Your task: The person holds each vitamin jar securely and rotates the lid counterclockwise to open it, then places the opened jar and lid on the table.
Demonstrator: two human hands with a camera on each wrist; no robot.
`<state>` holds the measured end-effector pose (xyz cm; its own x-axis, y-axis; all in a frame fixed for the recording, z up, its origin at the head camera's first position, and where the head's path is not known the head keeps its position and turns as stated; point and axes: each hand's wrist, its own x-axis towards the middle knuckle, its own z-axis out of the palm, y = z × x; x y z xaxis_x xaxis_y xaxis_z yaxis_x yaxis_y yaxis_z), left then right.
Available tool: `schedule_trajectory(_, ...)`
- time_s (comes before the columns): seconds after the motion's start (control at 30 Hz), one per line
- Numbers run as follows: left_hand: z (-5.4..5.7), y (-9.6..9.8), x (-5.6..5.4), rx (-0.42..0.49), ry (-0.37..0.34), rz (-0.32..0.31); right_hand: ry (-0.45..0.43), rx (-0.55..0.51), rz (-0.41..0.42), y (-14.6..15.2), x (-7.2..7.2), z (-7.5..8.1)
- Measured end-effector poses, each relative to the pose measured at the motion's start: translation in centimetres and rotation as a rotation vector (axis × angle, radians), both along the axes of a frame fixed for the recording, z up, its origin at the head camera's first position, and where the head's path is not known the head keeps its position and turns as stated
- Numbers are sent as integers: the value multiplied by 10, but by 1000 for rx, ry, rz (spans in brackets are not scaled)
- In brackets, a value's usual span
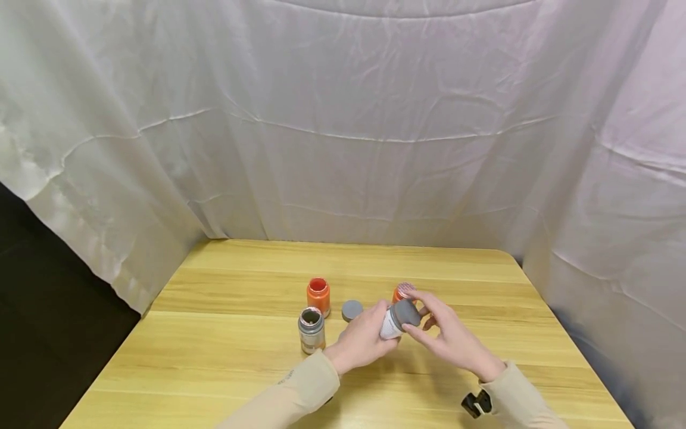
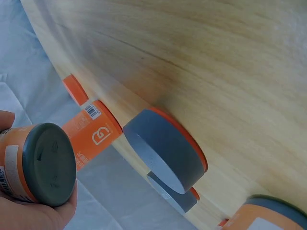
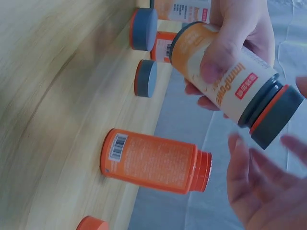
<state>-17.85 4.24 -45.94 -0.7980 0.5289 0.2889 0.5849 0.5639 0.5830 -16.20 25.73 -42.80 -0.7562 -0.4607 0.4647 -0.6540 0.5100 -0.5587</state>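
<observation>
My left hand (image 1: 364,336) grips a white-and-orange supplement bottle (image 3: 220,72) around its body, tilted with its top to the right. On the bottle's neck sits a dark grey lid (image 3: 277,117) with an orange lower edge. My right hand (image 1: 450,336) is at the lid with its fingers spread around it; in the right wrist view the fingers look blurred and apart from the lid. Behind the hands stands an orange bottle (image 3: 148,160) with no lid. In the left wrist view the held bottle's dark base (image 2: 50,165) faces the camera.
To the left stand a lidless orange bottle (image 1: 318,293) and a lidless grey-necked bottle (image 1: 311,330). Two grey lids, a nearer one (image 2: 163,148) and a farther one (image 2: 172,191), lie on the wooden table (image 1: 225,369). An orange lid (image 3: 92,224) lies near the orange bottle. Grey curtains (image 1: 343,179) hang behind.
</observation>
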Motion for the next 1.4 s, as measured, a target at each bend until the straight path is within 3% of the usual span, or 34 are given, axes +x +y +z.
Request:
schedule_trajectory(0.3, -2, 0, -1, -58, 72, 29, -193, -5, -211, -8, 0, 6)
schedule_trajectory(0.4, -3, 0, -1, -70, 78, 35, -247, 7, -237, -11, 0, 8)
schedule_trajectory(0.6, -4, 1, -1, -79, 83, 36, -266, 36, -259, -17, 0, 8)
schedule_trajectory(1.07, -5, 1, -2, -131, 143, 38, -262, 19, -231, -20, 1, 10)
schedule_trajectory(1.4, -7, 0, -2, -128, 171, 40, -123, 10, -114, -17, 1, 9)
